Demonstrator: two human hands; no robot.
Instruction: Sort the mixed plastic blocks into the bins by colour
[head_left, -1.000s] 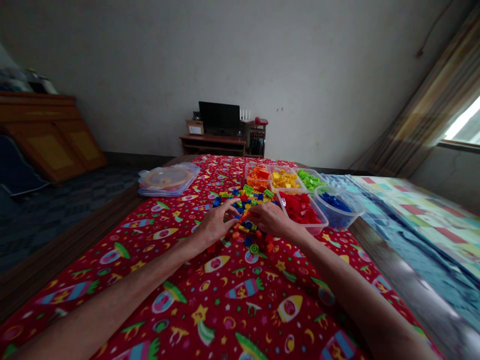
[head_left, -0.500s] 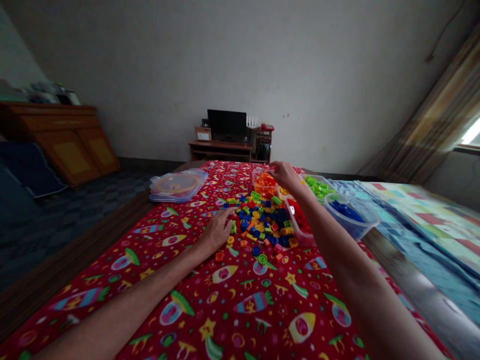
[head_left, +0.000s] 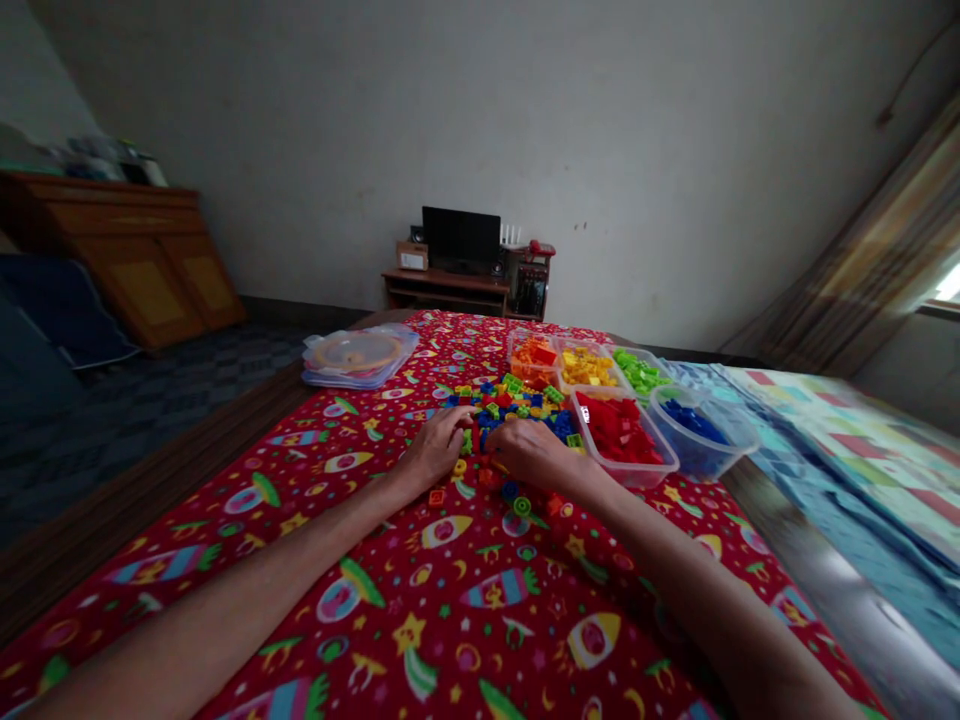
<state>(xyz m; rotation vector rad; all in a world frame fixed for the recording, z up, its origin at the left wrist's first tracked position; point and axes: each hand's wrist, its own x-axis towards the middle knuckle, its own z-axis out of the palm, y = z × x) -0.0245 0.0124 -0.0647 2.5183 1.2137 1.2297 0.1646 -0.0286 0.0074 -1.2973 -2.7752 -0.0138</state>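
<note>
A pile of small mixed-colour plastic bricks (head_left: pixel 517 405) lies on a red tablecloth with rocket prints (head_left: pixel 450 590). My left hand (head_left: pixel 436 448) rests at the pile's near left edge, fingers curled down onto the bricks. Just to its right, my right hand (head_left: pixel 534 452) lies on the pile's near side, knuckles up and fingers bent; what they hold, if anything, is hidden. Behind the pile stand clear tubs sorted by colour: orange bricks (head_left: pixel 532 355), yellow bricks (head_left: pixel 585 366), green bricks (head_left: pixel 639 372), red bricks (head_left: pixel 619 428) and a round tub of blue bricks (head_left: pixel 694 424).
A stack of clear lids (head_left: pixel 358 355) lies at the table's far left. Loose bricks (head_left: pixel 520 505) are scattered in front of my hands. A patterned bed cover (head_left: pixel 862 440) lies to the right. A wooden cabinet (head_left: pixel 135 265) and a low stand with a monitor (head_left: pixel 460 240) are by the wall.
My right hand, which had reached out over the orange tub half a second ago, has come back down onto the pile's near side. My left hand has stayed at the pile.
</note>
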